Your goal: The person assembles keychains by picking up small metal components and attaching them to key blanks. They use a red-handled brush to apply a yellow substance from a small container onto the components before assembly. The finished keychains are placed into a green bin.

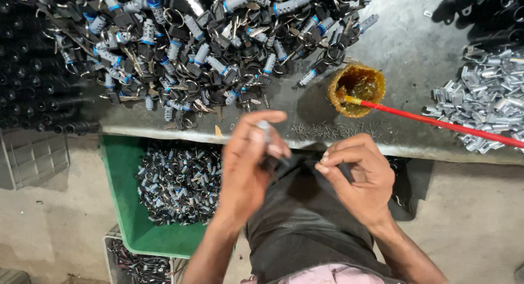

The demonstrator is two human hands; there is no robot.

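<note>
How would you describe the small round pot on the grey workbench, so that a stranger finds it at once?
Start at the grey workbench, between the big heap of keys and lock cylinders and the pile of shiny metal clips. There, near the front edge, stands a small round pot. It alone is amber-yellow and sticky-looking, and a red stick rests in it.

A grey metal workbench [415, 55] spans the far part of the scene. On its far left lies a large heap of grey-and-blue lock cylinders with black keys and rings [202, 44]. To the right of the heap stands a small amber cup of grease [357, 90], with a red-handled brush [436, 123] resting in it and reaching right. Small metal pins [338, 131] lie along the near edge. A pile of silver metal clips [486, 101] sits far right. Below the bench, near left, a green plastic crate [123, 202] holds more cylinders.
</note>
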